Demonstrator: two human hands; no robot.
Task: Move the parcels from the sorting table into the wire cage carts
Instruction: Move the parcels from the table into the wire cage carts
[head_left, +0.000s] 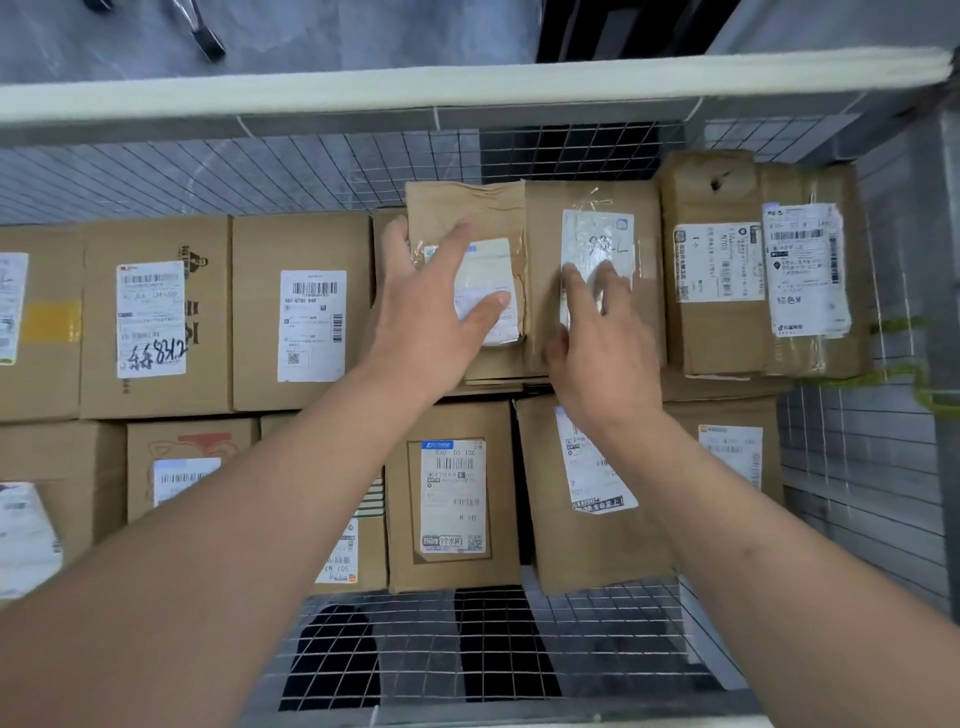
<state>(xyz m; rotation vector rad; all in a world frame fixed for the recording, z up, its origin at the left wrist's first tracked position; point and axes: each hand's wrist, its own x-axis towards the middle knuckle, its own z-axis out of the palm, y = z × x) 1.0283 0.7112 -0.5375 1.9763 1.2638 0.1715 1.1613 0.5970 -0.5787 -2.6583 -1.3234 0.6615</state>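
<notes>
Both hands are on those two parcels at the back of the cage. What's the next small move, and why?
Probably let go and draw both hands back. The left hand lies on the small crumpled parcel and the right hand on the taped parcel; both parcels already sit in the back row inside the wire cage cart.

Grey floor (363, 36) beyond the cage, metal chair legs (205, 36) at top left
</notes>
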